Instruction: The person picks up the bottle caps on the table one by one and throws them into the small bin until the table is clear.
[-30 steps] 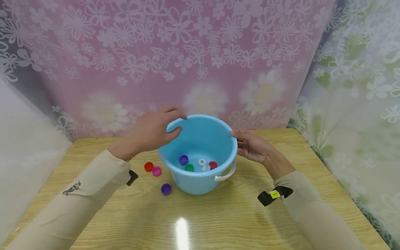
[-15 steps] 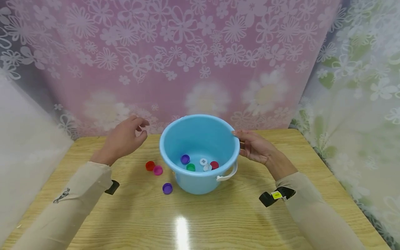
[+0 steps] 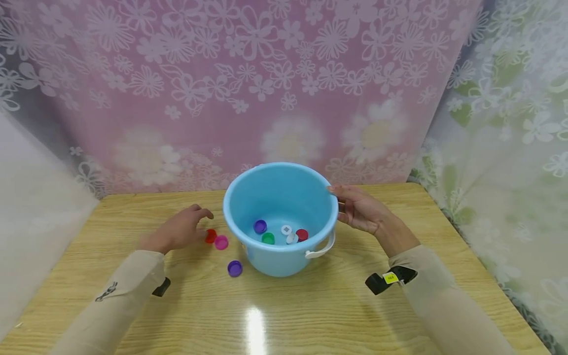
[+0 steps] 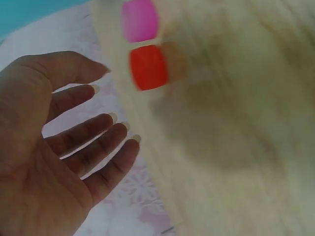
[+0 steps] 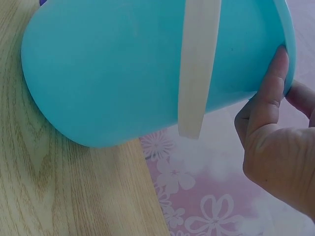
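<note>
A light blue bucket [image 3: 279, 259] with a white handle [image 3: 320, 250] stands upright on the table. My right hand [image 3: 361, 209] pinches the right side of its rim, a finger against the outer wall in the right wrist view. Inside lie several small caps, among them a purple cap [image 3: 260, 227], a green cap [image 3: 268, 238] and a red cap [image 3: 301, 234]. Left of the bucket, my left hand [image 3: 179, 230] hovers with spread fingers, holding nothing, beside a bright red cap [image 3: 210, 236]. A pink cap [image 4: 141, 19] sits close to that one.
Another purple cap [image 3: 234, 268] lies in front of the bucket on the left. The wooden table [image 3: 337, 315] ends at the back against a pink flowered curtain [image 3: 199, 123]. A pale flowered curtain [image 3: 501, 148] hangs along the right.
My left hand has moved from above the bucket's rim, leftward and then down toward the red cap. My right hand and the bucket have stayed in place.
</note>
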The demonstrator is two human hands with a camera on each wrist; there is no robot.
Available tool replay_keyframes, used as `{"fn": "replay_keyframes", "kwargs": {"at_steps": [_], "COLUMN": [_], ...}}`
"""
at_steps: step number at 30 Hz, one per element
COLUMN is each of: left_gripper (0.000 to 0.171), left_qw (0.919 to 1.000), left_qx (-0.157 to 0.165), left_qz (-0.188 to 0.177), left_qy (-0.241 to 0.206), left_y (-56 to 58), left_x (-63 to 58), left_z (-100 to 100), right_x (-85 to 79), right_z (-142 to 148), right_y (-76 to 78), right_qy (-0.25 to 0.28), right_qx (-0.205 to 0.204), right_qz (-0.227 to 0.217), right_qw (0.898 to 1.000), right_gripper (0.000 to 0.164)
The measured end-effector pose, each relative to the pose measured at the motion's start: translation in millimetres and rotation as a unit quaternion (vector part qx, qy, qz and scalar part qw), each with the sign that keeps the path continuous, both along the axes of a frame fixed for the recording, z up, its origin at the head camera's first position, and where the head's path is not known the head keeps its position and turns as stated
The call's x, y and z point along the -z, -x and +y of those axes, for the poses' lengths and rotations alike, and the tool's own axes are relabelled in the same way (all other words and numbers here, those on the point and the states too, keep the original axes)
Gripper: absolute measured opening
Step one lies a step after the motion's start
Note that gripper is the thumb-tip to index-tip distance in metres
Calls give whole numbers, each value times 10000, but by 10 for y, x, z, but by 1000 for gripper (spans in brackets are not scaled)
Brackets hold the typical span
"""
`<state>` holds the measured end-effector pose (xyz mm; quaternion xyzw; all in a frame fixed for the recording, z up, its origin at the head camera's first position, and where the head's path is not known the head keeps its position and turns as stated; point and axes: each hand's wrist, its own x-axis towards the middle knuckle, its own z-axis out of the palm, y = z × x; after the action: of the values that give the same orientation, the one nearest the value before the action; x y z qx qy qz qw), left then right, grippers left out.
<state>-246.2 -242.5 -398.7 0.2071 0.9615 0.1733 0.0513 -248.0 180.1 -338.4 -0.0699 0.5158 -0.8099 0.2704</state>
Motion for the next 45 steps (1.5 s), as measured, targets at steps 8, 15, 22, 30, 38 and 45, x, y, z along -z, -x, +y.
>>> {"fn": "replay_keyframes", "kwargs": {"at_steps": [8, 15, 22, 30, 38, 45], "left_gripper": [39, 36, 40, 20, 9, 5], "left_qw": [9994, 9996, 9989, 9992, 9998, 9982], "left_qx": [261, 122, 300, 358, 54, 40], "left_qz": [-163, -208, -338, 50, 189, 575], "left_qy": [133, 130, -129, -179, -50, 144], "left_y": [-11, -30, -88, -142, -158, -180], "left_x": [150, 177, 227, 245, 304, 358], "left_z": [25, -24, -54, -37, -19, 42], "right_x": [-8, -16, -12, 3, 18, 20], "right_z": [-16, -34, -13, -13, -10, 0], "right_y": [-3, -6, -2, -5, 2, -10], "right_qy": [91, 66, 91, 148, 171, 180], "right_qx": [-12, 7, 16, 27, -12, -10], "right_qz": [-21, -19, 18, 18, 75, 53], "right_qw": [10000, 10000, 10000, 9999, 9998, 9998], "right_gripper": [20, 18, 17, 18, 18, 16]}}
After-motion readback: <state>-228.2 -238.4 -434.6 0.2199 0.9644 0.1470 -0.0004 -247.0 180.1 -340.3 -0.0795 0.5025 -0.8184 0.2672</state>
